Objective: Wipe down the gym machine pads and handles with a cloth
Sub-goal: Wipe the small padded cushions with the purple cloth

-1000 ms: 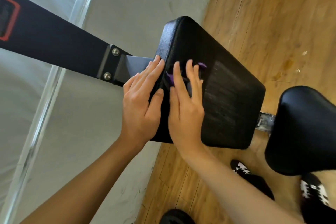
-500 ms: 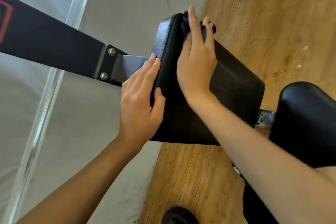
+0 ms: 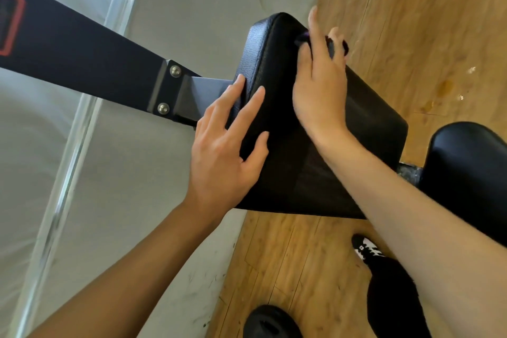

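Note:
A black padded rest (image 3: pixel 367 123) sits on a dark steel arm (image 3: pixel 82 57) of the gym machine. My right hand (image 3: pixel 318 90) lies flat near the pad's far end and presses a dark purple cloth (image 3: pixel 333 45) against it; only scraps of the cloth show between and past the fingers. My left hand (image 3: pixel 227 143) rests on the pad's near left edge with fingers straight and spread, bracing it. A second black pad (image 3: pixel 472 173) stands at the right edge.
Two bolts (image 3: pixel 175 71) fix the arm's bracket beside my left fingers. A grey wall and a metal strip (image 3: pixel 68 162) fill the left. Wooden floor lies below, with my shoes (image 3: pixel 367 250) at the bottom right.
My right hand slid with the cloth from the middle of the pad up to its far end. My left hand stayed on the edge, and its fingers have spread apart.

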Available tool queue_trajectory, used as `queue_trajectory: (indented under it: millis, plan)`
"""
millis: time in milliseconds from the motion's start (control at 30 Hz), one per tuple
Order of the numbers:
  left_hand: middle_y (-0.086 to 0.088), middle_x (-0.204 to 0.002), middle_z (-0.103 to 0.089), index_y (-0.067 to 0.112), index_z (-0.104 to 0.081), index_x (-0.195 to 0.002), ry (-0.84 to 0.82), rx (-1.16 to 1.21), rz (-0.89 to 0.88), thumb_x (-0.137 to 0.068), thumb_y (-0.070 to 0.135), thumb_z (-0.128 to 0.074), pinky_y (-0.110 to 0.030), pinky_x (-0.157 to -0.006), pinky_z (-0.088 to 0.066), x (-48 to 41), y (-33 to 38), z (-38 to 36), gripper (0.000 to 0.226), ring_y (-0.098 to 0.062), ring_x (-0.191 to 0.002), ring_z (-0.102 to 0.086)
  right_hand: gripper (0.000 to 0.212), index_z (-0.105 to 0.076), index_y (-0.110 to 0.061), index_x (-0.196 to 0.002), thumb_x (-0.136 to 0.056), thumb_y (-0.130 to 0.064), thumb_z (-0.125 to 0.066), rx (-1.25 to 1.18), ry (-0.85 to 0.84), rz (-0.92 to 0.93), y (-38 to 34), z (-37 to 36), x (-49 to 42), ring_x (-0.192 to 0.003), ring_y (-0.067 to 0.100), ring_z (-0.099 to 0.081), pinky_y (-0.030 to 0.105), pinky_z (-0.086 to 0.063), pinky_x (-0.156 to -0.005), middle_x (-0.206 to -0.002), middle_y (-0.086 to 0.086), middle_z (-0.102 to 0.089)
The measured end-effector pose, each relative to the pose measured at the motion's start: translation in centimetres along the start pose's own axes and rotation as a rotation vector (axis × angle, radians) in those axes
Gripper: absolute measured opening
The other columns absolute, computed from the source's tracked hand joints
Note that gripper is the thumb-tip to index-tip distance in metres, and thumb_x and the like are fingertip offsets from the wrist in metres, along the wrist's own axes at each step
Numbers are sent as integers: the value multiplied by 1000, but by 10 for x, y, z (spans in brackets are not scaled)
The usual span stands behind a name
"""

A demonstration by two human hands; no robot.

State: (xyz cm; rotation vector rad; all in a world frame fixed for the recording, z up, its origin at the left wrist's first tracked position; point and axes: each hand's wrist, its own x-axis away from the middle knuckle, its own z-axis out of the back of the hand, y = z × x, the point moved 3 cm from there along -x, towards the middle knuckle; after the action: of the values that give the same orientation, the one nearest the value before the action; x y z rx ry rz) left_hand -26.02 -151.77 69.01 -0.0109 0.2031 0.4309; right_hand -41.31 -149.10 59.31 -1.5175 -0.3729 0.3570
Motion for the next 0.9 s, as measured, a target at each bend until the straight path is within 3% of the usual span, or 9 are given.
queue_trajectory:
  millis: [67, 167, 300, 367, 467, 567, 667, 767, 900]
  plan:
    - [-13, -159, -44, 13, -53, -151, 5, -6, -3, -99, 24, -64, -55, -113, -45, -1, 0, 0, 54, -26, -146, -44, 51, -28, -32, -161, -111, -31, -35, 17, 43, 19, 0, -2, 4, -157, 33, -14, 52, -36, -119, -168, 16, -20]
    - [-14, -159, -45, 12, -53, -151, 10, -11, -5, -101, 23, -62, -54, -111, -47, 1, 2, 0, 52, -26, -144, -46, 49, -37, -25, -157, -109, -23, -42, 24, 124, 86, 5, -11, 96, -155, 31, -24, 52, -39, -118, -166, 16, -27]
    - [-13, -159, -44, 11, -51, -151, -7, 0, 6, -105, 24, -57, -51, -113, -47, 2, 4, 0, 49, -24, -145, -44, 54, -27, -31, -158, -107, -23, -40, 50, -64, 130, 28, -17, 197, -158, 23, -15, 48, -28, -123, -169, 2, -15]
    - [-14, -159, -44, 11, -50, -152, -8, -2, 2, -105, 24, -57, -54, -113, -47, 3, 3, 1, 49, -26, -147, -43, 53, -28, -28, -158, -106, -24, -39, 15, -88, 159, 28, -14, 174, -159, 22, -12, 45, -21, -125, -169, 3, -15]
    - [-15, -158, -45, 9, -51, -151, -1, 0, -4, -104, 22, -58, -55, -112, -47, 3, 3, 1, 50, -28, -146, -45, 48, -37, -26, -157, -109, -24, -37, -91, 82, 35, 9, -11, 79, -158, 27, -11, 45, -19, -128, -169, 12, -20]
    - [-15, -155, -48, 10, -52, -150, 12, 3, 4, -103, 22, -59, -55, -111, -48, 2, 3, 1, 49, -27, -144, -47, 47, -41, -27, -157, -110, -25, -39, -95, 192, -104, -2, -9, 1, -157, 30, -16, 46, -29, -123, -168, 12, -25]
    - [-15, -155, -48, 11, -53, -150, 21, 3, 9, -103, 22, -60, -55, -110, -49, 2, 3, 2, 49, -27, -143, -47, 46, -43, -24, -156, -110, -25, -41, -100, 223, -33, -2, -15, 28, -156, 32, -20, 53, -35, -120, -166, 15, -27]
    - [-15, -156, -47, 10, -53, -150, 15, 8, 5, -103, 21, -60, -55, -110, -49, 3, 4, 1, 49, -27, -144, -47, 48, -38, -25, -157, -110, -22, -41, -46, 106, 69, 8, -20, 135, -158, 29, -16, 56, -35, -120, -169, 11, -20]
    - [-13, -157, -46, 11, -51, -151, 14, -10, 9, -105, 23, -57, -52, -111, -49, 3, 5, 1, 48, -26, -145, -46, 63, -13, -44, -160, -106, -26, -37, 32, -156, 168, 24, -15, 203, -159, 20, -2, 43, -14, -126, -172, -7, 4]
